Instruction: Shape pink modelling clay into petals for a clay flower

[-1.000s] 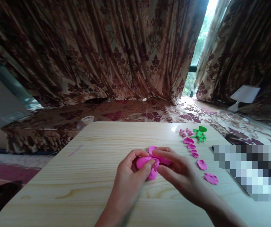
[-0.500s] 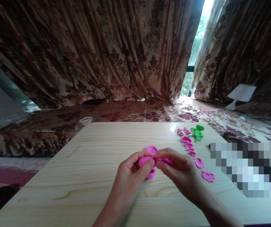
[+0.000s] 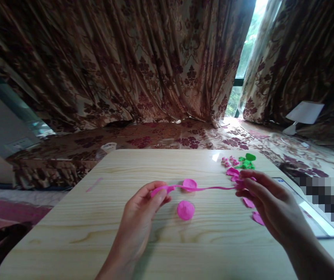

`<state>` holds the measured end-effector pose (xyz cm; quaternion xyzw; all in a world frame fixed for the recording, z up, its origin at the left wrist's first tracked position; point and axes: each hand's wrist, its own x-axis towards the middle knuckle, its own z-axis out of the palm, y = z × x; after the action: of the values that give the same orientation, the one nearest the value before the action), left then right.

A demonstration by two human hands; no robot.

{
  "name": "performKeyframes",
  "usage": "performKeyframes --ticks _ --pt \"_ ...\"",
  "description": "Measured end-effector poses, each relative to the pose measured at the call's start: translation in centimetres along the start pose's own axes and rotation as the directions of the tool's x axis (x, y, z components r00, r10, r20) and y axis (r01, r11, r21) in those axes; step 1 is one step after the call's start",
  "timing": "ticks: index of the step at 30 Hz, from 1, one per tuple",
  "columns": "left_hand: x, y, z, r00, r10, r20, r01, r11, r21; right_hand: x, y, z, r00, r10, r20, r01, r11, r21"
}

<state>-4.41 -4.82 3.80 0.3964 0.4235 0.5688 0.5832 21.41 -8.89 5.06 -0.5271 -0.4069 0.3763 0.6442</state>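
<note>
Pink modelling clay [image 3: 210,188] stretches as a thin strand between my two hands, above the table. My left hand [image 3: 143,210] pinches a thicker lump at one end between thumb and fingers. At the other end, my right hand [image 3: 267,200] is closed on more of the pink clay, in front of the row of petals. Two flat pink clay discs [image 3: 186,210] lie on the table, one below the strand and one partly behind it. Thin pink clay petals [image 3: 232,172] run down the right side, some hidden behind my right hand.
Green clay pieces [image 3: 247,161] and small pink-and-white clay bits [image 3: 229,161] lie at the table's far right. A tablet [image 3: 309,210], partly blurred out, rests at the right edge. Behind the wooden table [image 3: 91,233] stand a clear plastic container [image 3: 107,148] and a white lamp [image 3: 305,112].
My hands were together over the discs with the pink clay between them. They have moved apart, left and right, and the clay has drawn out into a thin strand. Both discs now show.
</note>
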Motion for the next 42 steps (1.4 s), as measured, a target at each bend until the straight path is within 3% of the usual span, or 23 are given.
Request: performKeyframes --ticks 5,8,10,14,18,20,23,25,26,28,30,33,36,42 --pt "-1.4 -0.3 2.9 0.995 -0.046 0.093 0.035 0.992 0.117 -1.0 0.5 4.2 0.984 -0.026 0.174 -0.001 0.989 0.15" --pt "-1.7 -0.4 3.7 0.983 -0.028 0.183 -0.011 0.978 0.209 -1.6 0.7 6.3 0.938 0.035 0.345 -0.092 0.985 0.149" --pt "-1.7 -0.4 3.7 0.983 0.013 0.186 -0.061 0.965 0.256 -2.0 0.7 7.0 0.904 0.074 0.421 -0.124 0.988 0.092" --pt "-1.9 -0.4 3.7 0.976 0.09 0.196 -0.149 0.939 0.31 -2.4 0.6 7.2 0.916 0.091 0.39 -0.082 0.996 -0.039" --pt "-1.9 -0.4 3.5 0.954 0.159 0.253 -0.242 0.907 0.345 -2.3 0.7 6.5 0.927 0.073 0.367 -0.053 0.997 -0.063" --pt "-1.6 -0.2 2.9 0.954 0.193 0.232 -0.27 0.888 0.372 -2.0 0.8 5.5 0.935 0.086 0.343 -0.071 0.996 -0.054" --pt "-0.9 0.2 1.7 0.979 0.202 0.036 -0.202 0.913 0.354 -1.3 1.1 3.5 0.965 0.107 0.239 -0.121 0.992 0.044" --pt "-0.6 0.4 1.3 0.985 0.16 -0.065 -0.14 0.962 0.234 -1.0 1.3 2.4 0.978 0.129 0.164 -0.157 0.973 0.169" --pt "-0.6 0.5 1.3 0.991 0.12 -0.054 -0.11 0.982 0.155 -0.9 1.5 2.1 0.977 0.15 0.152 -0.183 0.957 0.227" --pt "-0.8 0.4 1.8 0.997 0.022 0.075 -0.023 0.999 0.022 -0.8 1.6 2.2 0.962 0.198 0.189 -0.249 0.92 0.304" --pt "-1.2 0.3 2.6 0.974 -0.071 0.216 0.083 0.995 -0.047 -1.0 1.6 2.7 0.942 0.222 0.253 -0.301 0.89 0.341" --pt "-1.7 0.0 3.5 0.931 -0.144 0.335 0.184 0.979 -0.09 -1.2 1.6 3.5 0.937 0.208 0.282 -0.309 0.87 0.384" --pt "-1.8 -0.1 3.8 0.91 -0.172 0.377 0.23 0.966 -0.116 -1.2 1.6 3.8 0.941 0.197 0.274 -0.3 0.862 0.408" --pt "-2.1 0.0 4.5 0.928 -0.191 0.321 0.232 0.968 -0.096 -1.0 2.1 4.2 0.928 0.217 0.303 -0.317 0.887 0.336"
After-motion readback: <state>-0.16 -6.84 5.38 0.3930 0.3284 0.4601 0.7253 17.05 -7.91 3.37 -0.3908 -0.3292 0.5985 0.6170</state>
